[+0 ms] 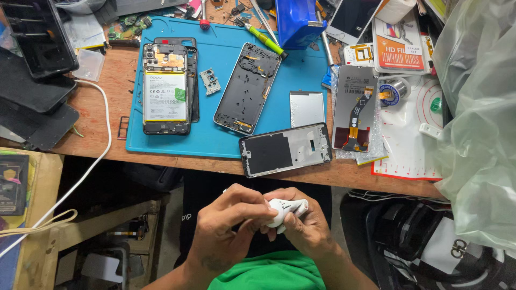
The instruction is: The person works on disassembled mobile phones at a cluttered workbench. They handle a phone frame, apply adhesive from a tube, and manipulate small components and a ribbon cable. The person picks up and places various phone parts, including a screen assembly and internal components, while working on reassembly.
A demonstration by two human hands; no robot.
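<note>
Both hands work below the tabletop edge, over the lap. The left hand and right hand have their fingers curled shut around a small white object held between them. Just above, a phone frame lies beside the blue mat.

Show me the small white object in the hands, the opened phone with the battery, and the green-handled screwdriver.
small white object (287, 210), head view, its white body
opened phone (164, 96), head view, its battery
green-handled screwdriver (267, 42), head view, its handle
</note>
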